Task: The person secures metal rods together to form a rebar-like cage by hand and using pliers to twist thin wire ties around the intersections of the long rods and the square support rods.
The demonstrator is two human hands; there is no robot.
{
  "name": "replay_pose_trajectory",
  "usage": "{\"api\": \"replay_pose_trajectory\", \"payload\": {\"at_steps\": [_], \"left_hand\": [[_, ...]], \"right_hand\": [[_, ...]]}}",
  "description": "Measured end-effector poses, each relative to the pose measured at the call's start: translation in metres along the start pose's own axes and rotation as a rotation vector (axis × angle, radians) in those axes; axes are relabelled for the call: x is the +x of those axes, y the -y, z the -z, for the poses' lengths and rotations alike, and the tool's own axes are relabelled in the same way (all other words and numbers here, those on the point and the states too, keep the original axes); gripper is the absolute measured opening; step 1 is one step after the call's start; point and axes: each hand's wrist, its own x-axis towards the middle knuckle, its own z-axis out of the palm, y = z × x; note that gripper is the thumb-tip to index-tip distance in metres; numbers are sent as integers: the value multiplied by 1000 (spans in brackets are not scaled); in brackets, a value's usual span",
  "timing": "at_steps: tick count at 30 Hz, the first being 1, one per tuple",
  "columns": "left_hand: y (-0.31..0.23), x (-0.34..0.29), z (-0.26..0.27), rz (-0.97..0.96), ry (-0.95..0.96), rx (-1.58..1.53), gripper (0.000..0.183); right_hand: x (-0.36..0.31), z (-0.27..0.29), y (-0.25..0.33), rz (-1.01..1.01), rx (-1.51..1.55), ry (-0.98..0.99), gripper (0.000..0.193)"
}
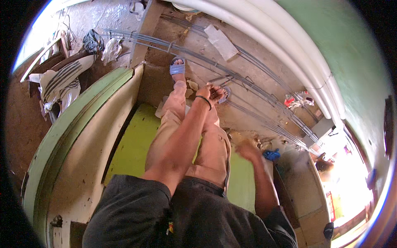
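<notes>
My left hand reaches forward between my knees, a dark band on its wrist. Its fingers are curled in at the near side of a bundle of long thin steel rods. What they grip is too small to make out. Thin dark metal pieces lie just beyond the fingertips, against the rods. My right hand hangs apart on the right, beside my right thigh, smeared by motion. Its fingers and anything in them are unclear. Short cross pieces are fixed to the rod bundle in places.
Thick white pipes run along the green wall. A pale flat block lies by the rods. A green-edged panel stands left, with a striped sack beyond it. A blue crumpled bag lies right. My sandalled feet are near the rods.
</notes>
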Motion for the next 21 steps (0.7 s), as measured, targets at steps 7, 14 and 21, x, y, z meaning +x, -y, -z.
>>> {"api": "replay_pose_trajectory", "payload": {"at_steps": [7, 14, 21], "left_hand": [[-14, -67, -8, 168, -33, -356, 18], [22, -71, -72, 49, 113, 326, 30], [-4, -103, -30, -34, -53, -43, 29]], "right_hand": [[-12, 10, 58, 222, 1523, 147, 17], [19, 11, 23, 55, -380, -273, 18], [-56, -24, 85, 183, 843, 431, 19]]}}
